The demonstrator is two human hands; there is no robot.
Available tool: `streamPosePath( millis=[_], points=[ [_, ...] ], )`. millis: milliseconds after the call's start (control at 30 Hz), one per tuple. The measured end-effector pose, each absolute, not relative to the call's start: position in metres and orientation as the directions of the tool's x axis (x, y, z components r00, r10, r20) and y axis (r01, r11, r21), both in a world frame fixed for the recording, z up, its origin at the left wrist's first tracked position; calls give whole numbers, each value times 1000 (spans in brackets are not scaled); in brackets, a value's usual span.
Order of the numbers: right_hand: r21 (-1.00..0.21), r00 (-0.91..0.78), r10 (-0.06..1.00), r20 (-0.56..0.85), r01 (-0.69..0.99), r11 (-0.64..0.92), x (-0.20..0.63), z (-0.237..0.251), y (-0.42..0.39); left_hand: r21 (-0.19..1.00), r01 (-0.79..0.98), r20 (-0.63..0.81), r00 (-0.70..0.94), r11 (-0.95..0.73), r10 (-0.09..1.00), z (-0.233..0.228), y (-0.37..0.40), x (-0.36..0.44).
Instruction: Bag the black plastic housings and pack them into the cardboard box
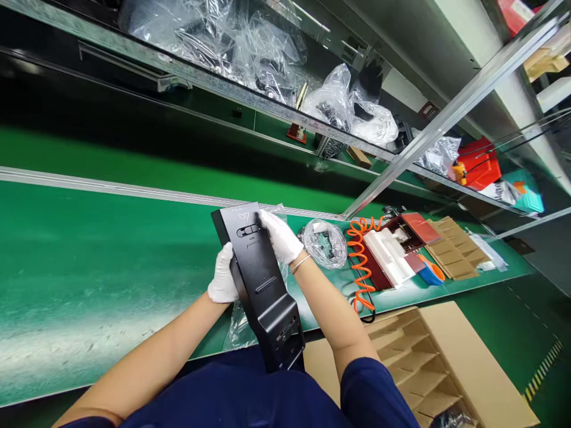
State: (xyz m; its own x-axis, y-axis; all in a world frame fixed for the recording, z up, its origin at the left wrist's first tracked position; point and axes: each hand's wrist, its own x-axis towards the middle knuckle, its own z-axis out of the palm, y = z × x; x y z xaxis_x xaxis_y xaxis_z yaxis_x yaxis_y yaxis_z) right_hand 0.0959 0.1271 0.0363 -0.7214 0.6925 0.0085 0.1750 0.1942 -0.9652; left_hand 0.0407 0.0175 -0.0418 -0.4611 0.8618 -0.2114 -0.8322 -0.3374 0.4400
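The green table (89,261) carries a divided cardboard box (428,362) at its near right corner. A long black plastic panel (261,279) is held above the near edge. The left hand (223,276), white-gloved, is clamped on its left side; the right hand (280,236) grips its upper right edge. A clear plastic bag (238,327) lies beneath it.

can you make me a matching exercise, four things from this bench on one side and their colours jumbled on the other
Things:
1. long panel held in both hands
2. coiled hose
3. gloves, on the left hand and the right hand
4. divided box at lower right

Colours:
A. white
B. brown cardboard
C. black
D. orange

Pairs: 1-C, 2-D, 3-A, 4-B
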Motion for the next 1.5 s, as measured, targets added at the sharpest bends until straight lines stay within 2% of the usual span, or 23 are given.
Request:
streamPosePath(
  millis=[100, 200, 333, 400, 533, 600, 667, 700, 733, 800, 867, 900, 933, 1000, 1067, 1100, 1200, 1267, 1300, 1333, 1400, 1433, 1500],
  points=[
    [-928, -724, 684, 88, 190, 321, 102, 45, 112, 460, -781, -236, -566, -422, 790, -35, 17, 47],
    [-894, -727, 672, 141, 198, 401, 107, 46, 104, 475, -765, -263, -596, -436, 759, -30, 16, 53],
    [-893, -718, 686, 117, 226, 388, 109, 38, 110, 502, -772, -275, -569, -388, 775, -32, 13, 58],
    [-922, -745, 659, 105, 175, 345, 110, 32, 116, 518, -770, -273, -562, -373, 781, -33, 12, 58],
    [-966, -790, 590, 167, -11, 258, 122, 30, 122, 509, -772, -135, -508, -380, 851, -23, 14, 40],
    [-942, -737, 629, 248, -31, 335, 135, 34, 123, 521, -792, -28, -389, -319, 921, -12, 18, 20],
    [-852, -659, 644, 388, 10, 523, 152, 42, 126, 578, -797, 13, -205, -175, 979, 2, 25, -4],
    [-770, -633, 611, 476, 37, 637, 160, 47, 128, 612, -786, -1, -110, -86, 994, 9, 29, -15],
    [-662, -630, 538, 560, 50, 748, 168, 52, 131, 639, -770, -35, -19, 8, 999, 15, 32, -24],
    [-411, -693, 312, 649, 25, 911, 182, 61, 136, 649, -739, -125, 128, 179, 984, 26, 37, -34],
    [-192, -783, 92, 616, -36, 981, 191, 67, 140, 625, -714, -211, 234, 315, 949, 34, 39, -34],
    [-114, -820, 20, 572, -56, 992, 195, 68, 142, 615, -694, -254, 275, 374, 927, 36, 38, -31],
    [-59, -851, -24, 525, -64, 996, 198, 67, 142, 609, -670, -294, 306, 424, 905, 38, 36, -27],
    [-19, -887, -46, 460, -62, 998, 205, 61, 140, 609, -617, -366, 340, 499, 866, 39, 31, -19],
    [-78, -892, 7, 452, -31, 996, 215, 48, 131, 622, -580, -390, 354, 527, 850, 38, 27, -16],
    [-140, -880, 73, 470, 7, 990, 222, 39, 124, 633, -576, -378, 355, 518, 855, 37, 27, -16],
    [-443, -774, 415, 479, 195, 875, 246, 5, 93, 674, -604, -262, 341, 424, 903, 39, 35, -23],
    [-708, -705, 639, 306, 280, 648, 262, -24, 70, 700, -652, -139, 276, 292, 951, 48, 45, -25],
    [-841, -687, 707, 166, 275, 465, 268, -38, 60, 711, -674, -71, 218, 203, 973, 53, 51, -23],
    [-943, -687, 726, 39, 215, 254, 273, -50, 50, 716, -691, 1, 138, 96, 990, 58, 56, -18],
    [-995, -716, 692, -90, 33, -95, 278, -69, 36, 705, -700, 124, -31, -110, 992, 64, 66, 2],
    [-977, -690, 717, -98, -70, -201, 279, -74, 31, 695, -694, 166, -103, -190, 981, 64, 70, 15],
    [-945, -516, 851, -98, -219, -241, 283, -75, 28, 680, -667, 211, -217, -303, 953, 60, 76, 45]
  ],
)
